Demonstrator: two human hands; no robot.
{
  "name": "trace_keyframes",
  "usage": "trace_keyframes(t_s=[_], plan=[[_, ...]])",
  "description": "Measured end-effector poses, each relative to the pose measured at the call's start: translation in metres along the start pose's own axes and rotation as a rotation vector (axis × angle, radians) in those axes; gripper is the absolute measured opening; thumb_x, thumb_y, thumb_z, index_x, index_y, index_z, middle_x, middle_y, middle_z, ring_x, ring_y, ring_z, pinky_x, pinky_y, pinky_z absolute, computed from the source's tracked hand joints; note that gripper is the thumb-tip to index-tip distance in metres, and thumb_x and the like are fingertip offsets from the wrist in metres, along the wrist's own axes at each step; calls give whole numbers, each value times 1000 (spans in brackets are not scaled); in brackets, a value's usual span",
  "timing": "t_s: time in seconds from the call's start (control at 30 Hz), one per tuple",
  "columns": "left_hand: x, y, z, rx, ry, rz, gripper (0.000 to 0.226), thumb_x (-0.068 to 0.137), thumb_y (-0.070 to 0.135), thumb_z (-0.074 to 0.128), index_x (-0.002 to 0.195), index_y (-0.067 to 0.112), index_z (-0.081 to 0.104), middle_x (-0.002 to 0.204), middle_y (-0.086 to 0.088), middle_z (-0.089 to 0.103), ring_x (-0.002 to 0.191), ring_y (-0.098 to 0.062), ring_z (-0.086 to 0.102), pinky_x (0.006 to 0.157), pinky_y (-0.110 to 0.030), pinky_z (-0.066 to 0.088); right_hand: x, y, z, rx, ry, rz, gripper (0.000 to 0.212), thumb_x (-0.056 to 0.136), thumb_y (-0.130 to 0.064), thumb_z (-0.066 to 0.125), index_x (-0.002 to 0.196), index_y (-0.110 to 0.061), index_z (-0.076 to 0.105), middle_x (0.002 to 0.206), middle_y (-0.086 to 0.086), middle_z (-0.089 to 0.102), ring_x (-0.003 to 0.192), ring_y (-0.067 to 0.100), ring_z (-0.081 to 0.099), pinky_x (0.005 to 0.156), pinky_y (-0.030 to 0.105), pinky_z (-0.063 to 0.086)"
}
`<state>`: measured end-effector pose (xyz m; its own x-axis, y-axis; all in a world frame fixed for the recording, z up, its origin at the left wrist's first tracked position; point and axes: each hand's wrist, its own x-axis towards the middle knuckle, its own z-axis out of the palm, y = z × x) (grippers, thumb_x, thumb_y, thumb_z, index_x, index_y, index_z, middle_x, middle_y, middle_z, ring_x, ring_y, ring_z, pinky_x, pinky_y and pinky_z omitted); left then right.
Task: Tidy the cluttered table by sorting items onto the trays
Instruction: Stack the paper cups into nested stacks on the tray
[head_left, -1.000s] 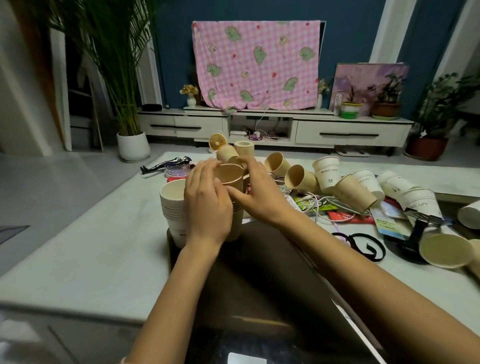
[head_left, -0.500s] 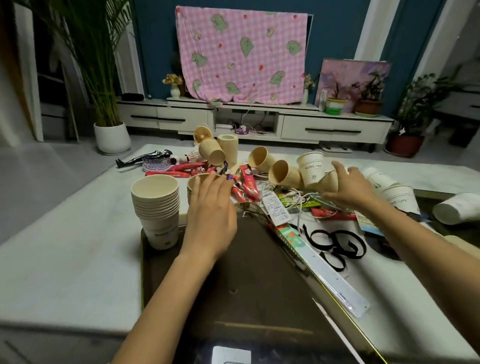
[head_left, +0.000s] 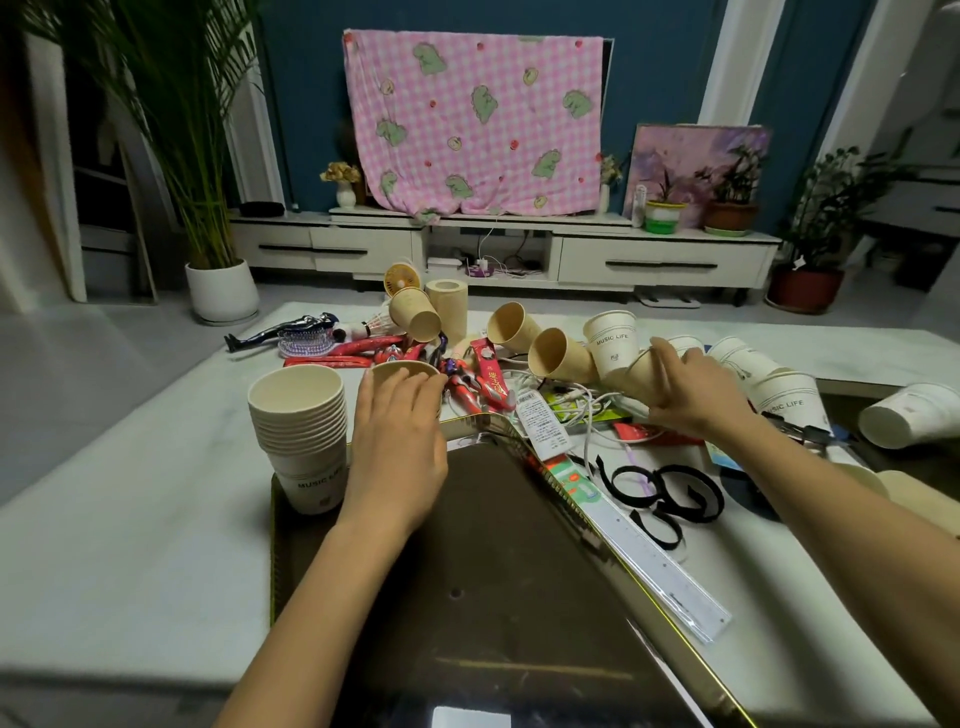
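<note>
A dark tray (head_left: 498, 597) with a gold rim lies in front of me on the white table (head_left: 119, 509). A stack of white paper cups (head_left: 301, 431) stands at its far left corner. My left hand (head_left: 397, 441) wraps round a brown paper cup (head_left: 405, 370) standing at the tray's far edge. My right hand (head_left: 685, 389) reaches right and grips a brown paper cup (head_left: 636, 376) lying on its side in the clutter. More brown cups (head_left: 558, 356) and white cups (head_left: 613, 340) lie scattered behind.
Red toy figures (head_left: 470, 382), a white cable (head_left: 582, 402), a clear ruler (head_left: 654, 556), black straps (head_left: 665, 493) and a brush (head_left: 306, 340) lie on the table. White cups (head_left: 789, 402) lie at the right, one tipped (head_left: 909, 415). A TV cabinet (head_left: 519, 249) stands beyond.
My right hand left the brown cup by the stack, swung right and took hold of a lying brown cup. My left hand stayed on the standing cup. The view shifted right.
</note>
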<state>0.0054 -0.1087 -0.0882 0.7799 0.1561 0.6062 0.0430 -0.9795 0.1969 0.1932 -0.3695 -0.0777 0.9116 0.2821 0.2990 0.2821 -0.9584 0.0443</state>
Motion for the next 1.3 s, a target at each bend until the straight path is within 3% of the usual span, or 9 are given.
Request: trace_keyframes(t_s=[0.13, 0.3, 0.4, 0.53, 0.7, 0.87, 1.0, 1.17, 1.3], plan=[[2, -2, 0, 75, -21, 12, 52, 89, 14, 51, 139, 22, 37, 122, 2, 53, 120, -16, 42, 117, -34, 1, -17, -12, -24, -97, 136, 7, 83, 73, -41, 68, 140, -22, 24, 106, 19, 50, 93, 36, 52, 72, 38, 43], [5, -5, -2, 57, -13, -33, 53, 86, 9, 56, 135, 23, 41, 117, 1, 57, 114, -19, 46, 115, -34, 6, -45, -74, -41, 833, 146, -200, 84, 67, -22, 78, 135, -21, 29, 103, 2, 50, 82, 12, 55, 58, 11, 46], [6, -8, -4, 69, -18, -47, 55, 83, 7, 57, 134, 22, 42, 115, -1, 57, 113, -21, 47, 116, -35, 10, -58, -123, -27, 1004, -6, -293, 81, 69, -20, 79, 129, -22, 24, 104, -12, 40, 88, -1, 49, 62, 1, 45], [4, -9, -5, 86, -8, -41, 55, 84, 10, 53, 136, 20, 40, 122, -3, 53, 120, -21, 42, 116, -35, 5, -62, -160, 2, 880, -131, -364, 82, 73, -20, 76, 133, -9, 21, 130, 10, 39, 118, 20, 45, 96, 20, 38], [-6, 13, 0, -1, 50, 125, 58, 78, 2, 56, 135, 5, 44, 139, -16, 44, 136, -29, 32, 116, -36, -1, -55, -152, -2, 789, -209, -475, 104, 69, -20, 81, 144, -8, 11, 150, 13, 21, 137, 22, 25, 113, 30, 22], [-14, 36, 13, -105, -78, 280, 58, 81, -1, 50, 137, 3, 40, 145, -18, 36, 140, -30, 25, 115, -35, 1, -6, -107, -26, 589, 73, -232, 38, 85, -19, 63, 119, -13, 48, 112, 9, 60, 93, 24, 57, 82, 41, 49], [-21, 37, 24, -5, -176, 312, 60, 86, 9, 45, 144, 10, 27, 153, -13, 20, 144, -24, 7, 114, -38, -12, 31, -105, -13, -47, -23, -249, 55, 87, -11, 52, 136, -17, 28, 103, 15, 60, 84, 32, 59, 63, 35, 45], [-23, 38, 23, 85, -199, 318, 54, 72, 14, 65, 125, 7, 54, 139, -16, 46, 136, -32, 33, 112, -54, 16, 55, -104, 2, -317, -33, -262, 29, 90, -17, 53, 117, -8, 49, 103, 10, 63, 89, 28, 62, 64, 32, 41], [-19, 33, 24, 78, -196, 303, 49, 87, 16, 46, 135, 10, 40, 153, -12, 22, 145, -26, 3, 109, -46, -20, 49, -98, -6, -288, 38, -270, 22, 93, -24, 52, 107, -7, 56, 102, 12, 64, 88, 30, 62, 63, 31, 41]])
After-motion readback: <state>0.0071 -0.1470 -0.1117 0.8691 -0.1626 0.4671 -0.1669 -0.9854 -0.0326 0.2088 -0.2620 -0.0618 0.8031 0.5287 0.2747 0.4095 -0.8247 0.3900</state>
